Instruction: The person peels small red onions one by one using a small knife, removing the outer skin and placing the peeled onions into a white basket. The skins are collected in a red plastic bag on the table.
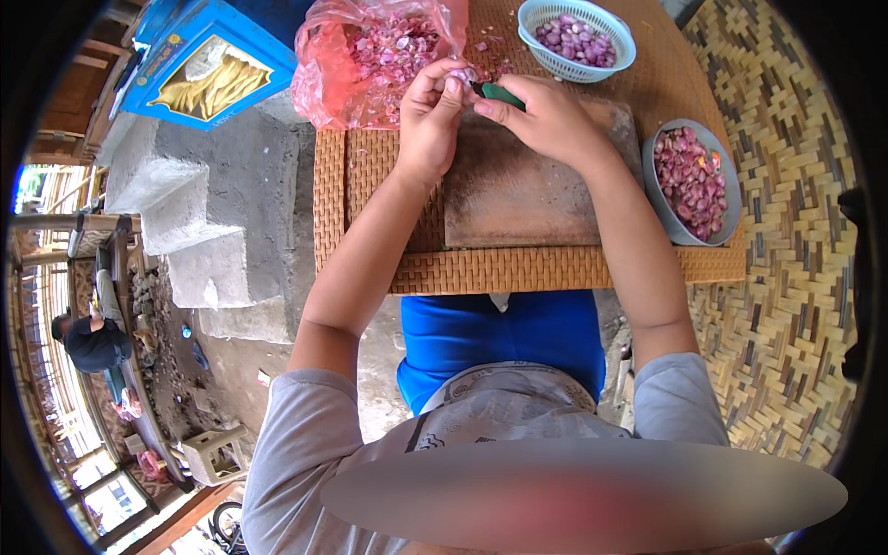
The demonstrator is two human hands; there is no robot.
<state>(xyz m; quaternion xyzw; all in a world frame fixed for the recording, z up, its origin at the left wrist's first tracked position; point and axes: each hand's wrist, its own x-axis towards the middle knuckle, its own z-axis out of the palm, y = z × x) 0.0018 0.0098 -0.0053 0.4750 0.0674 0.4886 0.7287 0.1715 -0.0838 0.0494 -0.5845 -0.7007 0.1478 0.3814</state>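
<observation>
Between the fingertips of my left hand is a shallot, partly covered by the fingers. My right hand grips a small knife by its green handle, its dark blade against the shallot. Both hands are above the far edge of a worn wooden cutting board. Beyond my left hand, a red plastic bag lies open with shallot skins in it. Peeled shallots fill part of a light blue plastic basket at the back. Unpeeled shallots lie in a grey bowl at the right.
The woven rattan table has loose skin scraps near the bag. A blue box with a clear window stands at the upper left. Concrete steps are on the left, a woven bamboo wall on the right. Another person sits far left.
</observation>
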